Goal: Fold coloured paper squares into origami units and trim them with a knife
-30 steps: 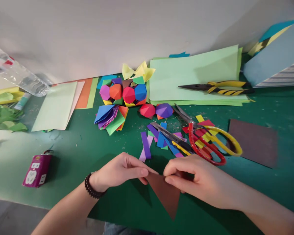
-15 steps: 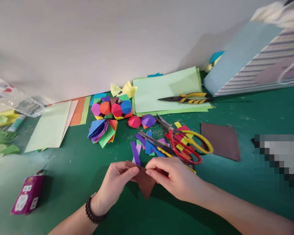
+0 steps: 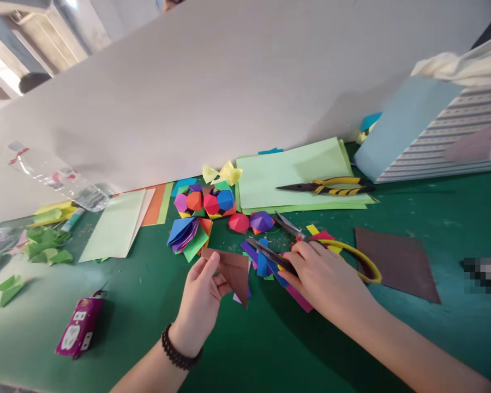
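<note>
Watching through the head camera, I have the left hand (image 3: 200, 297) pinching a folded triangle of brown paper (image 3: 231, 273) near one corner, thumb on the near face and fingers spread behind it. The triangle hangs tilted just above the green bench (image 3: 270, 355), close to the right hand and in front of a fan of folded paper (image 3: 184, 237).

The right hand (image 3: 323, 278) curls down over a pair of scissors (image 3: 272, 256). Their dark blades point left toward the triangle, and a yellow handle loop (image 3: 354, 262) shows past the knuckles. I cannot tell whether that hand is gripping them firmly. Blue, purple and pink paper strips (image 3: 262, 266) lie beneath the blades.

Farther up the bench sit a cluster of multicoloured origami polyhedra (image 3: 213, 202) and yellow-and-black pliers (image 3: 331, 187) on pale green sheets (image 3: 298, 183). A brown paper square (image 3: 396, 265) lies to the right. To the left, I can see green folded paper (image 3: 45, 245), a small magenta box (image 3: 79, 327) and a plastic bottle (image 3: 61, 180). A beaded bracelet (image 3: 180, 349) circles the left wrist.
</note>
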Available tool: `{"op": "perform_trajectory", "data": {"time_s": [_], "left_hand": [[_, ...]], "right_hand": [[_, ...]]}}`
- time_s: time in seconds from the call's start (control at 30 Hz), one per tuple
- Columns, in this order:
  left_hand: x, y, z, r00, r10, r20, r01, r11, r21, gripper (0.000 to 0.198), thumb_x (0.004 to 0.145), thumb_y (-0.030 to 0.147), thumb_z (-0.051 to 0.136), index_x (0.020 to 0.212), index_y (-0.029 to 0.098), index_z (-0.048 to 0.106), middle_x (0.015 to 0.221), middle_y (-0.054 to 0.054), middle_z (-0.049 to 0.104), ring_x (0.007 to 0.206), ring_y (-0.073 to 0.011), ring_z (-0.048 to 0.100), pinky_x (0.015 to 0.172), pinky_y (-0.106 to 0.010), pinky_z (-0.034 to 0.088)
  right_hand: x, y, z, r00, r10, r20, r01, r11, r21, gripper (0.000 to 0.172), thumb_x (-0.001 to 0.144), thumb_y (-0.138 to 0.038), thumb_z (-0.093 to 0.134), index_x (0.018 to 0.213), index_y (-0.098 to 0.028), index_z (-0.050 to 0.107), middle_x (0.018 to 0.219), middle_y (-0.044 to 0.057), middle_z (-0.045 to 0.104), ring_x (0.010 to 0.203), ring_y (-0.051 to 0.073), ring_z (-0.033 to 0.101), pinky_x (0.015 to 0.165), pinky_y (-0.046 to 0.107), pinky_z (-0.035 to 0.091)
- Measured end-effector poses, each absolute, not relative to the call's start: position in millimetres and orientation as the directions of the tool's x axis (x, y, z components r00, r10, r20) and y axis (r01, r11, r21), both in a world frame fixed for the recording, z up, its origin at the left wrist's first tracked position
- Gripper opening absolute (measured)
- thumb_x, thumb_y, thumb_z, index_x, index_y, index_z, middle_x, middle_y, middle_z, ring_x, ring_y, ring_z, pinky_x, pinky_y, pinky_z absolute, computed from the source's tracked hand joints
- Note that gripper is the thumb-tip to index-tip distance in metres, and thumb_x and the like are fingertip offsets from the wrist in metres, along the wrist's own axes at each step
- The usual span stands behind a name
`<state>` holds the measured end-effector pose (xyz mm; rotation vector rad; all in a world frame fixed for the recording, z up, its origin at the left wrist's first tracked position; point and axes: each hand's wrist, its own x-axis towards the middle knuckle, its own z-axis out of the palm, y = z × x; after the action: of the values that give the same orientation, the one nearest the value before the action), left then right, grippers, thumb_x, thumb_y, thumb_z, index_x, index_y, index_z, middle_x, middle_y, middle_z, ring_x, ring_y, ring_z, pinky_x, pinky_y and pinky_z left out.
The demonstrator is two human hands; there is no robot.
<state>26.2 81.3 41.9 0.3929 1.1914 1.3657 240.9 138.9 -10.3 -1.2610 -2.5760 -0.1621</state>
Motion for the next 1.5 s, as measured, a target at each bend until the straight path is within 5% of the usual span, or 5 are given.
{"op": "perform_trajectory", "data": {"time_s": [0.17,0.33,0.4,0.6,1.5], "left_hand": [[20.1,78.8,38.1,-0.327,0.866,-0.378,-0.5,0.181,0.847,0.04,0.067,0.045,0.083,0.085,0.015,0.065,0.077,-0.005,0.074,0.069,-0.0171,0.07,0.061,-0.025,0.056],[10.4,74.3,34.8,-0.398,0.878,-0.266,-0.4,0.095,0.912,0.033,0.08,0.045,0.073,0.093,0.016,0.066,0.089,-0.008,0.075,0.083,-0.0212,0.072,0.072,-0.03,0.057],[8.8,74.0,33.3,-0.428,0.872,-0.239,-0.378,0.068,0.923,0.03,0.083,0.044,0.071,0.095,0.017,0.066,0.09,-0.007,0.075,0.085,-0.0208,0.072,0.074,-0.029,0.056],[13.7,74.5,33.1,-0.434,0.863,-0.257,-0.349,0.102,0.931,0.029,0.085,0.044,0.067,0.091,0.016,0.064,0.086,-0.008,0.075,0.079,-0.0187,0.071,0.075,-0.031,0.057],[17.7,71.1,39.6,-0.24,0.922,-0.305,-0.17,0.269,0.948,0.031,0.076,0.021,0.079,0.095,0.02,0.055,0.087,-0.002,0.074,0.075,-0.0156,0.072,0.066,-0.023,0.057]], "right_hand": [[242.3,145.4,-6.2,-0.562,0.725,0.398,0.747,0.651,-0.132,0.038,0.098,-0.026,0.036,0.075,-0.015,0.065,0.08,0.012,0.063,0.073,0.025,0.064,0.062,0.037,0.049],[248.0,139.7,9.1,-0.374,0.875,0.307,0.589,0.48,-0.65,0.037,0.103,-0.038,0.027,0.097,-0.021,0.059,0.068,0.003,0.067,0.052,0.015,0.063,0.043,0.025,0.043],[246.0,129.7,15.2,-0.425,0.879,0.215,0.501,0.426,-0.753,0.034,0.104,-0.038,0.025,0.102,-0.024,0.057,0.056,-0.002,0.062,0.047,0.014,0.061,0.043,0.023,0.042],[232.0,106.8,9.4,-0.695,0.681,0.231,0.466,0.671,-0.577,0.02,0.101,-0.039,0.038,0.104,-0.027,0.055,0.069,-0.004,0.068,0.047,0.013,0.061,0.041,0.025,0.032],[238.8,117.8,11.1,-0.662,0.701,0.266,0.546,0.694,-0.47,0.031,0.103,-0.039,0.032,0.089,-0.024,0.056,0.064,-0.005,0.065,0.046,0.014,0.061,0.044,0.028,0.024]]}}
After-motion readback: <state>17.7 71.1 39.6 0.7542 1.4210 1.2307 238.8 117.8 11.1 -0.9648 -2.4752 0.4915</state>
